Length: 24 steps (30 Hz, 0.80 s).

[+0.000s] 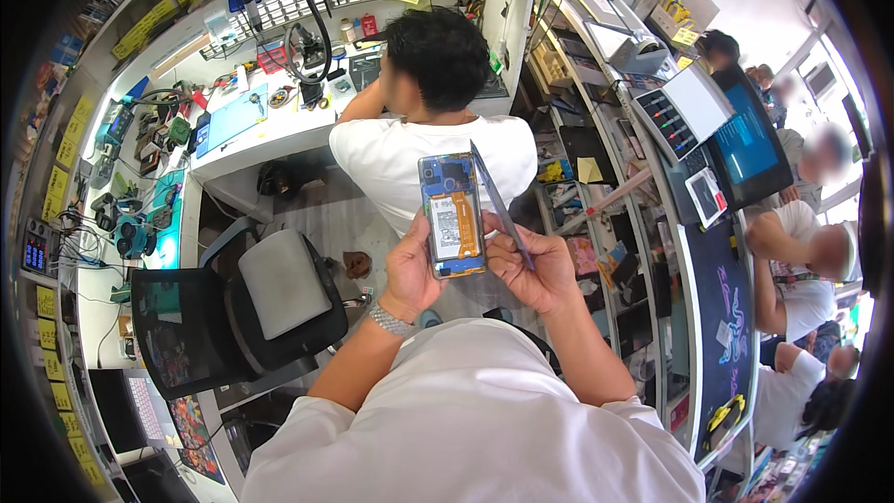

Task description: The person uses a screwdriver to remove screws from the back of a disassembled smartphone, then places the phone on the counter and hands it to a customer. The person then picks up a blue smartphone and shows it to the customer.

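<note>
An opened smartphone (453, 219) is held upright in front of me, its blue inner frame, white battery and orange flex cable showing. My left hand (413, 265) grips it along its left edge and lower corner. In my right hand (534, 265) is a thin dark phone back cover (504, 210), seen almost edge-on and tilted, its top close to the phone's upper right corner. The right fingertips come near or touch the phone's right edge; I cannot tell which. A metal watch sits on my left wrist.
Ahead, a person in a white shirt (438, 130) sits at a white workbench (256, 144) strewn with tools. A black office chair (237, 307) stands at my left. Shelves and a display counter (717, 317) line the right, with several people beyond. An open laptop (135, 410) lies lower left.
</note>
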Motion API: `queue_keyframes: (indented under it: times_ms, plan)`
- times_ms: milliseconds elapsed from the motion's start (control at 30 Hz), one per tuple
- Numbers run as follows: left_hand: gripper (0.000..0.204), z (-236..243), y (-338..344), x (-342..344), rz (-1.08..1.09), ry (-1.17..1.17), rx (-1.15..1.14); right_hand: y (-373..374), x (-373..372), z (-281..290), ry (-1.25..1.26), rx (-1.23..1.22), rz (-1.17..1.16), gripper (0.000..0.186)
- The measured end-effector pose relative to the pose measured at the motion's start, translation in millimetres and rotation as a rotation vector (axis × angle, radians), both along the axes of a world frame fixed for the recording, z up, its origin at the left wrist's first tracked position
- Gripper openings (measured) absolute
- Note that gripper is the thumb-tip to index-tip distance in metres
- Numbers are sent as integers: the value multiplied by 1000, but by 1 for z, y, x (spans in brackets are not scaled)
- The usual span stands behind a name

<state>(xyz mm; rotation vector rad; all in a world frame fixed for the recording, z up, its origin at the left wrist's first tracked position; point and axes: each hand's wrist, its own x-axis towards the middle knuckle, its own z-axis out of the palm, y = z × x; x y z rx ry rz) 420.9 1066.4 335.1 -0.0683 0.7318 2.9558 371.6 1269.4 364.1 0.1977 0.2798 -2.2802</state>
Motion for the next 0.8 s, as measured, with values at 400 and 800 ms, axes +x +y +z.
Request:
queue_keyframes:
  times_ms: [400,800]
  plan:
    - [85,28,-60,-31,-391,-44,-204,-7,21,-42,204,64,144,40]
    - [106,32,-70,-31,-505,-77,-322,-15,27,-65,282,-6,305,33]
